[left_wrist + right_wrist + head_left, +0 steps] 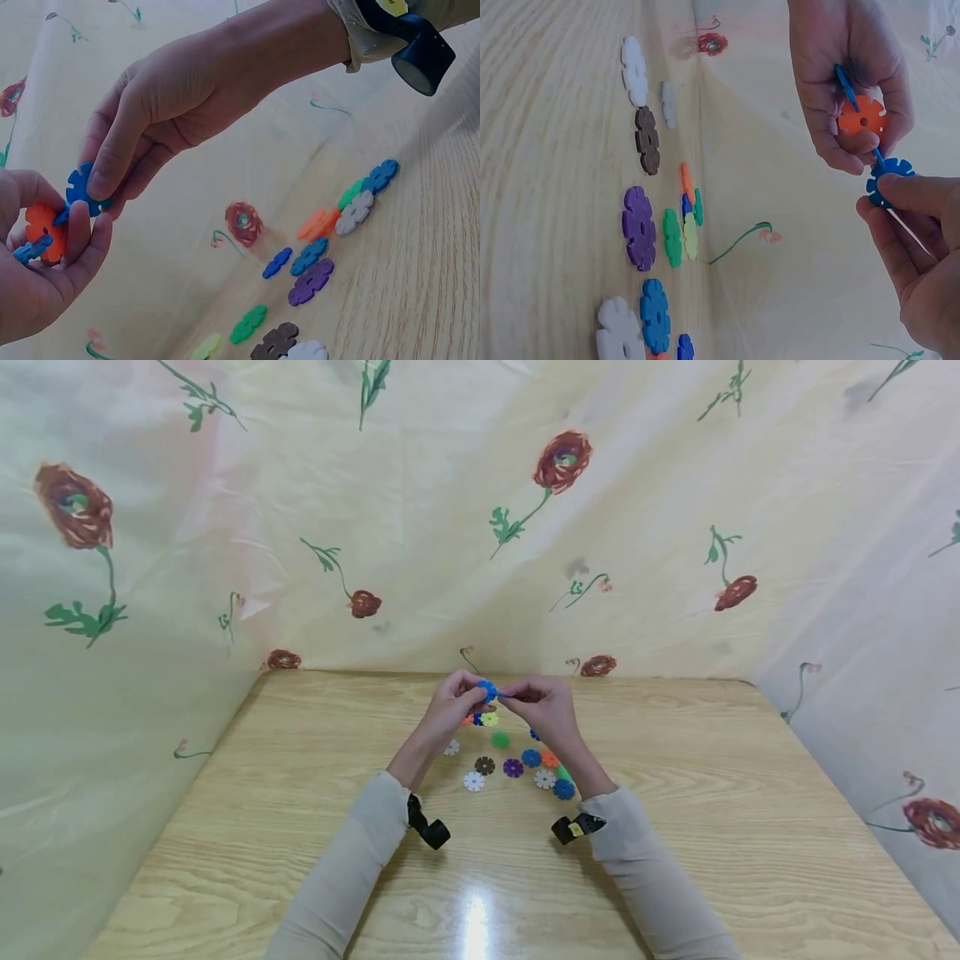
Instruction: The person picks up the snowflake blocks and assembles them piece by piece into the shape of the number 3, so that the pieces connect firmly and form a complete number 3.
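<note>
Flower-shaped notched plastic discs are in both hands, held above the table. My left hand [450,703] grips an orange disc [863,118] with blue discs at its edges, one blue disc [31,250] standing crosswise to it. Between thumb and fingers, my right hand [547,703] pinches another blue disc [891,182]. It meets the blue piece at the left fingertips; whether their slots are engaged I cannot tell. In the left wrist view, the left fingers partly hide the orange disc.
Loose discs lie on the wooden table [315,827] below the hands, among them a purple disc [513,767], a brown disc [484,766], a white disc [474,782] and a green disc [500,740]. A flowered cloth [450,527] hangs behind the table.
</note>
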### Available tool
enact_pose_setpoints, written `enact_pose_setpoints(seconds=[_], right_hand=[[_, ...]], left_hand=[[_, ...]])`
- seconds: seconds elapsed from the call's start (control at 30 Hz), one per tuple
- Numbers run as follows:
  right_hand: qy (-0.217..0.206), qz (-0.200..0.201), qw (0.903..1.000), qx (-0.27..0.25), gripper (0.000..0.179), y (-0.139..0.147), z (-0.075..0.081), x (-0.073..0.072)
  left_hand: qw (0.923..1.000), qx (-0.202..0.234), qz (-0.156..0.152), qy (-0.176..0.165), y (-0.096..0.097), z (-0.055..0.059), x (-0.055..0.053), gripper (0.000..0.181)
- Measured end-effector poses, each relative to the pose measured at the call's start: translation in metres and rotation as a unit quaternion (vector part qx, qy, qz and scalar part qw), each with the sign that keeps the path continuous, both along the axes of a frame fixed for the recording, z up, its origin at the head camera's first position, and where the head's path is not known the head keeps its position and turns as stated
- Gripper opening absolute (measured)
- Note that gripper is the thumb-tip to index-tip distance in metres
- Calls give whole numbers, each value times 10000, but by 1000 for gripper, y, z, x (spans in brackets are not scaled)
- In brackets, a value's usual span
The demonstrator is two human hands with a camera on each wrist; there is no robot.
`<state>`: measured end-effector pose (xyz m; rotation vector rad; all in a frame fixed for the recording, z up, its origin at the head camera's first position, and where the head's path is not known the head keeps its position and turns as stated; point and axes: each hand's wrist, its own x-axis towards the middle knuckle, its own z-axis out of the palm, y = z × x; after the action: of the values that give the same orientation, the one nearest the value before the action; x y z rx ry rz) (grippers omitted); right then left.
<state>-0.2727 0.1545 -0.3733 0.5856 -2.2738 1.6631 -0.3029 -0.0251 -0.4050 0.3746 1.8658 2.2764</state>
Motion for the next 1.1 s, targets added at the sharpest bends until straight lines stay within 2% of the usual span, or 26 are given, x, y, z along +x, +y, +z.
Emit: enact_pose_setpoints(seconds=[0.2,0.4,0.6,0.77,0.9,1.0,1.1], right_hand=[[50,-202,9997,-142,9,6,-26,-16],[38,-426,9989,-170,11,4,-25,-15],[-13,-342,9994,53,13,4,-22,-16],[-191,-116,9986,485,17,7,-20,-18],[-598,235,9945,825,24,13,-18,-21],[-1013,573,9872,1087,27,20,-16,-21],[-1252,920,9762,1515,26,29,-15,-21]], left_hand=[[10000,47,-8,-32,5,-2,0,11],[9999,11,21,-169,6,-4,0,18],[9993,-183,157,-273,2,-2,0,18],[9989,-224,216,-340,-3,-1,-2,17],[9984,-294,310,-374,-8,0,-4,15],[9980,-368,356,-376,-12,1,-4,14],[9978,-436,356,-357,-15,2,-6,15]])
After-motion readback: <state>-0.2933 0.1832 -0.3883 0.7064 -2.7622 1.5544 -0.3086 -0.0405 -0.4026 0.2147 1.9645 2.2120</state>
